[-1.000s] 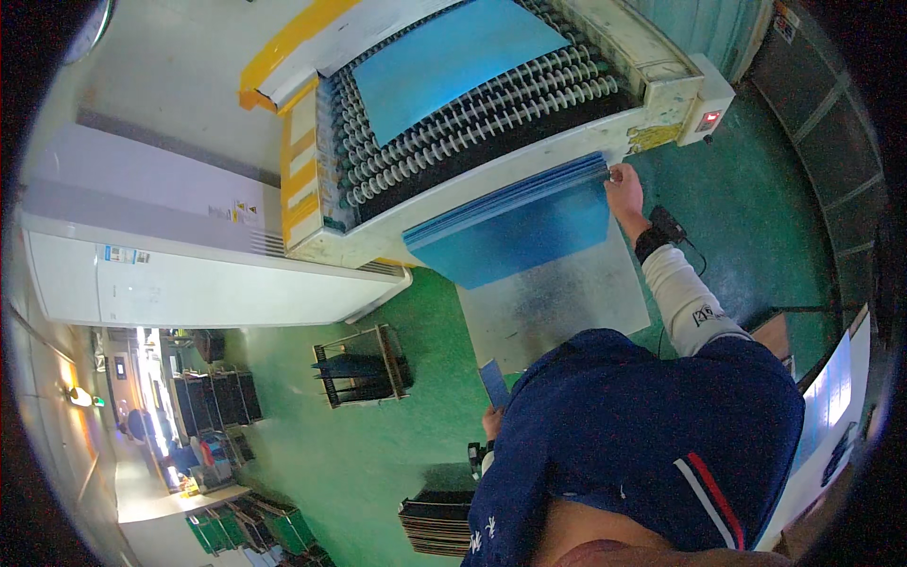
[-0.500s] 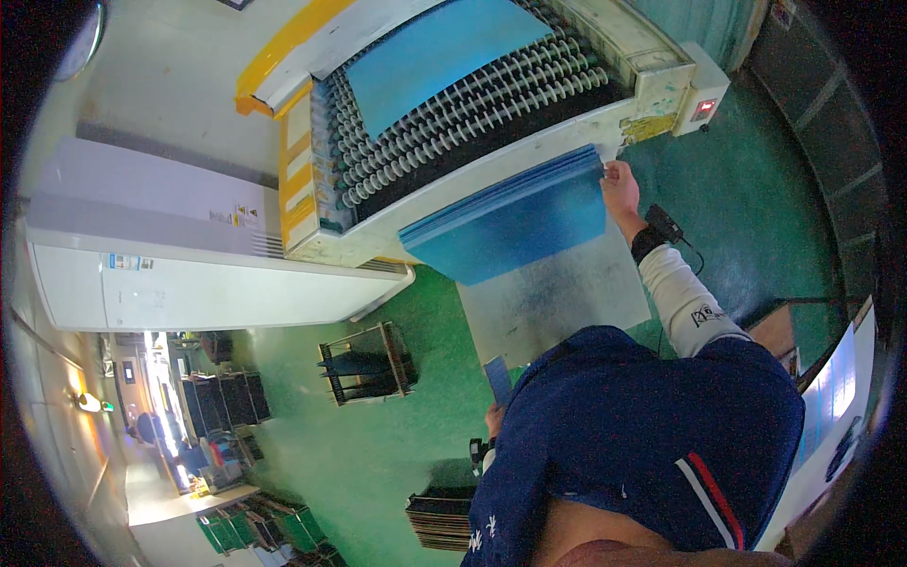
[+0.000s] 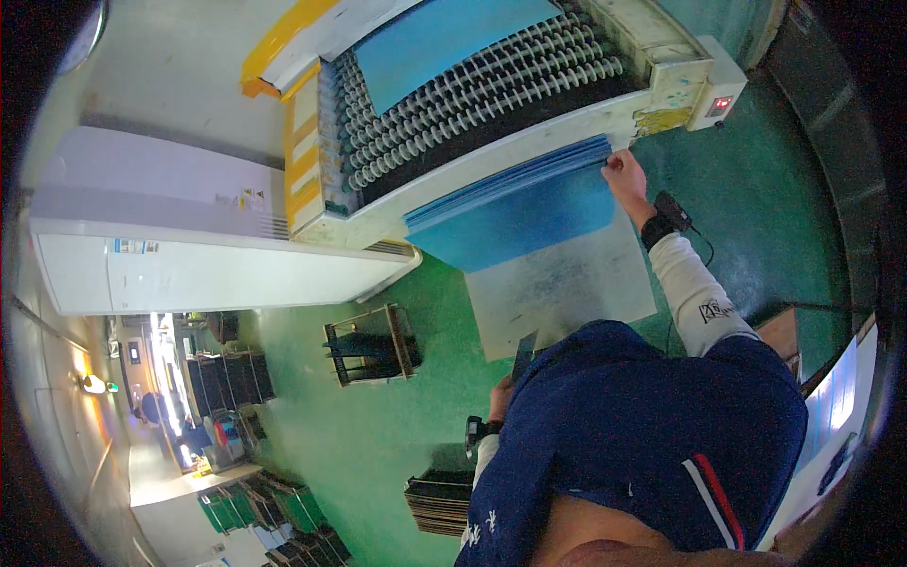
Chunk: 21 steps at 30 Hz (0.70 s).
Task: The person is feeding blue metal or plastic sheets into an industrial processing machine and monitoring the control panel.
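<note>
My right hand [image 3: 625, 175] is at the upper right corner of a stack of blue sheets [image 3: 529, 213], its fingers pinched on the edge there. The sheets lean against the front of a roller machine, their top edges fanned slightly apart. Low beside my body, my left hand [image 3: 501, 399] is closed round a thin, dark panel [image 3: 524, 354], of which only a narrow end shows; my jacket hides the rest. Another blue sheet [image 3: 444, 47] lies flat on the machine's rollers [image 3: 491, 104]. Below the stack is a grey, scuffed board [image 3: 567, 293].
A white cabinet-like unit [image 3: 208, 274] stands left of the machine. On the green floor [image 3: 312, 425] are a small rack [image 3: 373, 345] and a stack of dark panels [image 3: 439, 501]. A control box [image 3: 718, 99] juts from the machine's right end. Further racks [image 3: 231, 383] stand far left.
The panel in my left hand has tilted, its visible end turning from blue to dark. My right hand stays at the stack's corner. The whole view has shifted slightly.
</note>
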{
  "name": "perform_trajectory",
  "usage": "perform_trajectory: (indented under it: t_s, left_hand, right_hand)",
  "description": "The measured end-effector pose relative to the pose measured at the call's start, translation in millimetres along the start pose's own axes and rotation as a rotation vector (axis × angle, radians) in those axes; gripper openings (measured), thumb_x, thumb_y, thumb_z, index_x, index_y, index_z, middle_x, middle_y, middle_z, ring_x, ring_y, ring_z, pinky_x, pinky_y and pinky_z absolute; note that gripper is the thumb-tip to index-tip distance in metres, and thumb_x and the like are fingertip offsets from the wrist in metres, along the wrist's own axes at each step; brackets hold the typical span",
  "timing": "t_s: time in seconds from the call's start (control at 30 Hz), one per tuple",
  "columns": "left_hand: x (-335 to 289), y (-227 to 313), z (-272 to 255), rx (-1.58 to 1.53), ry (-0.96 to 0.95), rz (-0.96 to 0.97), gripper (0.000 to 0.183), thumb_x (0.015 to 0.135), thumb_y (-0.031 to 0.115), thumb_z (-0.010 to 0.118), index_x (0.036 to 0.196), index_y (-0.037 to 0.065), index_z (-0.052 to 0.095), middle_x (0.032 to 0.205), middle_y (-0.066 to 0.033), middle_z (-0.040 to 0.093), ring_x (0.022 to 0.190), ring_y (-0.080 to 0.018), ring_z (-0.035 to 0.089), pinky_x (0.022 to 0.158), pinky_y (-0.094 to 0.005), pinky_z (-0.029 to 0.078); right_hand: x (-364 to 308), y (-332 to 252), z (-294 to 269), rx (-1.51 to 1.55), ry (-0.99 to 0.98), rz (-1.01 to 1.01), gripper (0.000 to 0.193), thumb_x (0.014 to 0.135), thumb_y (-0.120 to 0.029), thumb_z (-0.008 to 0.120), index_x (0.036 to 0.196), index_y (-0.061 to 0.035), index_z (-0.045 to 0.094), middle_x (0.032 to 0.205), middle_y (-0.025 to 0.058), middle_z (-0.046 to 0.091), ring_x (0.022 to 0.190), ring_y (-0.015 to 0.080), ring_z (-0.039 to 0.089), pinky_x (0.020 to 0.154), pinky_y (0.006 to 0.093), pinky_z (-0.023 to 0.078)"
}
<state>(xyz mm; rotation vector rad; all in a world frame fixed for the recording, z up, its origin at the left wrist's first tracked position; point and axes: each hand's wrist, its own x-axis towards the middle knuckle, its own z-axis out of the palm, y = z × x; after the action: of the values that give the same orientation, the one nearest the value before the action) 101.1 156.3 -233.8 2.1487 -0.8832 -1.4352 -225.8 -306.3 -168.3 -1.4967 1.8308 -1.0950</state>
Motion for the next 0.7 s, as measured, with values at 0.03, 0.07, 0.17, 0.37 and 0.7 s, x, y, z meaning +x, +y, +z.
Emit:
perform_trajectory:
  t_s: [0.03,0.07,0.17,0.37,0.7]
  left_hand:
    - [-9.0,28.0,-1.1,0.01,0.001,-0.021,0.032,0.085,0.014,0.062,0.113,0.001,0.061,0.104,-0.0097,0.068,0.096,-0.017,0.061,0.085,-0.029,0.046]
    - [-10.2,29.8,-1.4,0.004,0.012,-0.023,0.032,0.085,0.014,0.062,0.113,0.001,0.061,0.104,-0.0097,0.068,0.096,-0.017,0.061,0.085,-0.029,0.046]
    - [-14.5,37.6,0.6,-0.063,-0.009,-0.035,0.033,0.084,0.015,0.064,0.113,0.001,0.062,0.105,-0.0093,0.068,0.098,-0.0168,0.061,0.086,-0.0287,0.046]
    - [-23.7,59.2,-0.4,-0.007,-0.081,-0.101,0.031,0.084,0.013,0.064,0.111,-0.002,0.063,0.106,-0.01,0.067,0.098,-0.019,0.061,0.086,-0.0297,0.046]
    - [-4.7,-56.8,20.8,-0.246,-0.049,-0.012,0.037,0.083,0.024,0.066,0.114,0.004,0.063,0.106,-0.0149,0.067,0.097,-0.0239,0.064,0.085,-0.0325,0.048]
  right_hand:
    - [-0.2,5.0,1.3,0.003,-0.02,-0.019,0.025,0.071,-0.016,0.071,0.089,-0.0092,0.056,0.084,0.0117,0.064,0.082,0.031,0.063,0.072,0.039,0.049]
    - [0.0,2.2,4.0,0.013,-0.046,-0.047,0.025,0.07,-0.017,0.072,0.087,-0.0084,0.056,0.083,0.012,0.063,0.081,0.0311,0.063,0.072,0.0389,0.049]
    - [-5.2,-16.9,-4.4,0.01,-0.15,-0.138,0.025,0.07,-0.014,0.072,0.085,-0.0049,0.054,0.079,0.0078,0.059,0.076,0.0233,0.059,0.069,0.034,0.047]
    - [1.8,-9.4,-23.0,-0.162,-0.304,-0.515,0.026,0.066,-0.016,0.074,0.079,-0.0033,0.055,0.08,0.0122,0.06,0.077,0.0315,0.059,0.068,0.0414,0.046]
    - [-72.4,-84.3,41.7,-0.419,-0.712,-0.827,0.009,0.07,-0.013,0.062,0.073,-0.0049,0.061,0.073,0.0146,0.062,0.073,0.0373,0.062,0.063,0.049,0.048]
